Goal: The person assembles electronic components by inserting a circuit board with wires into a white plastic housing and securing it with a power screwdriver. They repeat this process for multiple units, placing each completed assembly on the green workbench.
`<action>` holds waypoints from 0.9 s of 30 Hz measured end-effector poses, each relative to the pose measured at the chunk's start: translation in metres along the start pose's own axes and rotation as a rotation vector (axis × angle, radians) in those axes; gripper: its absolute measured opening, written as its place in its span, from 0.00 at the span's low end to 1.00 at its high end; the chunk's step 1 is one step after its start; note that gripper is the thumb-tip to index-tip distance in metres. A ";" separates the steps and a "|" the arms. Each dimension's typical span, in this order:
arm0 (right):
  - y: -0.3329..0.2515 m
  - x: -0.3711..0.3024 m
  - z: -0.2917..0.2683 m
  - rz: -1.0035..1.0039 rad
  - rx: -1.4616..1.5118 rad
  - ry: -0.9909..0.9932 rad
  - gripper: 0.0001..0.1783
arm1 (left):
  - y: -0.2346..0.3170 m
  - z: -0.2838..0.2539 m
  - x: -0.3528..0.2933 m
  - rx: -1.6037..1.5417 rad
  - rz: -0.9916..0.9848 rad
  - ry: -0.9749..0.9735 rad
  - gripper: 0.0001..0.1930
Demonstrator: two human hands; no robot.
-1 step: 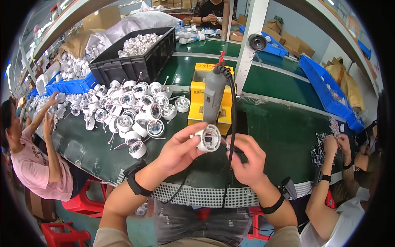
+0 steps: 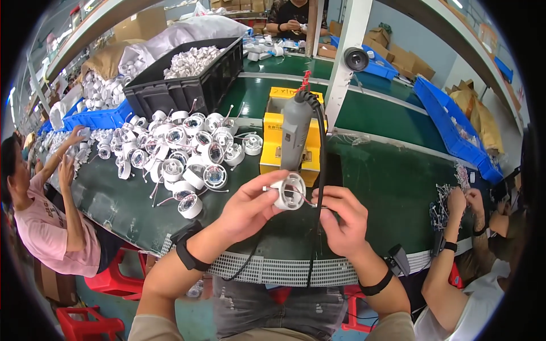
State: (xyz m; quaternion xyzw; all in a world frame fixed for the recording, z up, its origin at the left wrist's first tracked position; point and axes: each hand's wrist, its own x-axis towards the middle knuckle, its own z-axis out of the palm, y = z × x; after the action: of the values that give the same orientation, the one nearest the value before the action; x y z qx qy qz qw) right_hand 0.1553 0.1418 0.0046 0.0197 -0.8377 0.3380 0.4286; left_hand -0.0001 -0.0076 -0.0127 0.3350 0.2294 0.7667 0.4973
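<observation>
In my left hand point(image 2: 250, 207) is a round white plastic housing point(image 2: 292, 191), gripped between thumb and fingers with its open ring side turned to the right. A small white connector on a thin lead point(image 2: 268, 188) sticks out beside my left fingertips. From the housing a thin reddish wire point(image 2: 307, 202) runs across to my right hand point(image 2: 346, 219), whose fingertips pinch its end. A black cable point(image 2: 322, 153) hangs in front of those fingertips and partly hides them. Just beyond the housing, a grey handheld power tool point(image 2: 296, 133) stands nose down against a yellow metal block point(image 2: 274, 133).
Many similar white housings with wires point(image 2: 176, 148) lie heaped at left. Behind them stands a black crate point(image 2: 170, 91) of small white parts. A white post point(image 2: 350, 62) rises beyond the tool. Co-workers sit at both sides; the right one's hands point(image 2: 463, 200) handle wires.
My right hand has shifted slightly, and its fingers have changed position around the wire end. More wire shows between housing and hand. The housing has turned a little in my left hand.
</observation>
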 end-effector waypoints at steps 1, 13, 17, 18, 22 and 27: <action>0.004 0.000 -0.002 0.007 0.123 -0.021 0.13 | -0.001 0.001 0.000 0.105 0.029 -0.011 0.21; -0.009 -0.008 0.011 0.523 0.625 0.058 0.08 | -0.008 0.004 -0.001 0.341 -0.047 -0.133 0.26; -0.009 -0.011 0.015 0.442 0.563 0.099 0.08 | -0.011 0.005 -0.001 0.295 -0.068 -0.184 0.27; -0.003 -0.012 0.014 0.352 0.379 0.092 0.09 | -0.011 0.007 -0.001 0.289 -0.067 -0.181 0.27; -0.002 -0.011 0.018 0.177 0.080 0.166 0.09 | -0.009 0.015 -0.002 0.324 -0.130 -0.172 0.29; 0.001 -0.014 0.025 0.135 0.060 0.219 0.14 | -0.011 0.020 -0.005 0.342 -0.113 -0.186 0.32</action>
State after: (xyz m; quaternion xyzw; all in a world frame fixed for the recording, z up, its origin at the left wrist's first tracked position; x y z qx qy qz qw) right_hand 0.1464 0.1244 -0.0161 -0.0606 -0.7749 0.3911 0.4929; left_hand 0.0225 -0.0078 -0.0083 0.4707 0.3276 0.6533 0.4943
